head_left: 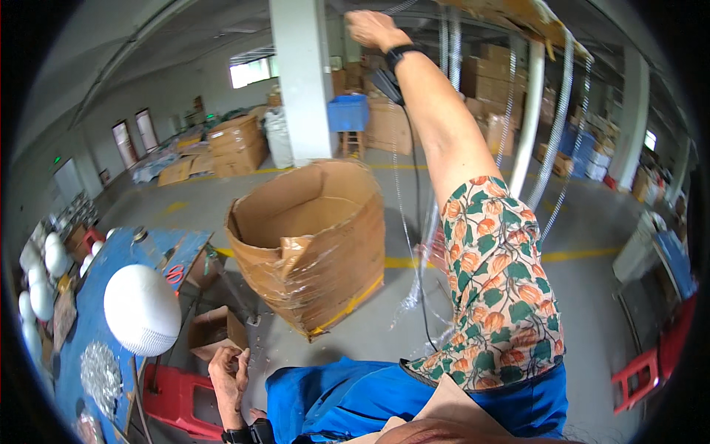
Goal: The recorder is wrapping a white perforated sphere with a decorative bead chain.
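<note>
My right hand (pixel 373 29) is raised high at the top, fingers curled closed. A thin silvery strand (pixel 403 7) shows right beside it; whether the fingers grip it I cannot make out. Low at the left, my left hand (pixel 230 376) is held with thumb and fingers drawn together; anything between them is too small to see. Near it, a large white ball (pixel 142 305), its lower part ringed with fine silvery rows, stands at the edge of the blue table (pixel 118 260). A heap of silvery strands (pixel 101 377) lies on that table.
Ahead stands a big open cardboard box (pixel 318 259). A small carton (pixel 217 331) and red stool (pixel 174 403) are by the table, with red scissors (pixel 174 274) on top. Silvery strands (pixel 555 126) hang from an overhead rack (pixel 536 22). A white pillar (pixel 302 81) rises behind.
</note>
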A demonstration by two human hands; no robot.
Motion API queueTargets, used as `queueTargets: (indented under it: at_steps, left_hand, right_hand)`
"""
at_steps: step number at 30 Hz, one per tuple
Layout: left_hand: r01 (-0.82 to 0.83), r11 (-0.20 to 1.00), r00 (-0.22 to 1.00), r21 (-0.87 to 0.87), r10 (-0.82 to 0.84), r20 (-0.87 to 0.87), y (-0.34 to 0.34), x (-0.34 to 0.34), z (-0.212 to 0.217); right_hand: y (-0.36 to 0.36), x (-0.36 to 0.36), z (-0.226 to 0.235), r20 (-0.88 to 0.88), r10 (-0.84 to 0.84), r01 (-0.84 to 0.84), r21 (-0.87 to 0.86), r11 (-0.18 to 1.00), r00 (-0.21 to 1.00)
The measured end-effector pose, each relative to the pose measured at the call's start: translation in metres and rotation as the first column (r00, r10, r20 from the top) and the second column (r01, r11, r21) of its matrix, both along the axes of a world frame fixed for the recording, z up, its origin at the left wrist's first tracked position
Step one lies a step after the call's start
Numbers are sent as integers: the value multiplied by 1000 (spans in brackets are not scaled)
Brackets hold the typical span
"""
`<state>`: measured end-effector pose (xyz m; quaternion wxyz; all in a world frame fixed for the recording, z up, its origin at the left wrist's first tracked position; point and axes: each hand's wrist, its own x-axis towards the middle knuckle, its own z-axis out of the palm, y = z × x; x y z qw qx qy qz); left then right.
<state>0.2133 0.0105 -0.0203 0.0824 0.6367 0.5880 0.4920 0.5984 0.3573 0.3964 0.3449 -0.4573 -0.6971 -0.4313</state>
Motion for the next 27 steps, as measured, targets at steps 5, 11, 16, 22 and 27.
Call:
queueTargets:
  at_steps: [5,11,16,22,27]
  left_hand:
    - [-82,993,996,-83,85,25,-17,-19,-18]
    - [-108,982,987,-153,124,98,-5,-15,-17]
    - [-84,981,996,-172,84,-2,16,-10,-15]
    - [98,968,995,-231,-97,13,58,14,-7]
    - [222,973,974,-70,-225,-41,99,53,35]
  right_hand:
    - [36,-1,-13,-70,-163,134,-312,941,984]
    - [93,-13,-94,-28,-48,29,-476,879,998]
    - [94,-34,-159,-113,165,-200,-595,779,980]
    - [27,-62,-231,-843,326,-903,-391,175,428]
    - [-37,-99,-291,-945,175,-919,-313,-240,277]
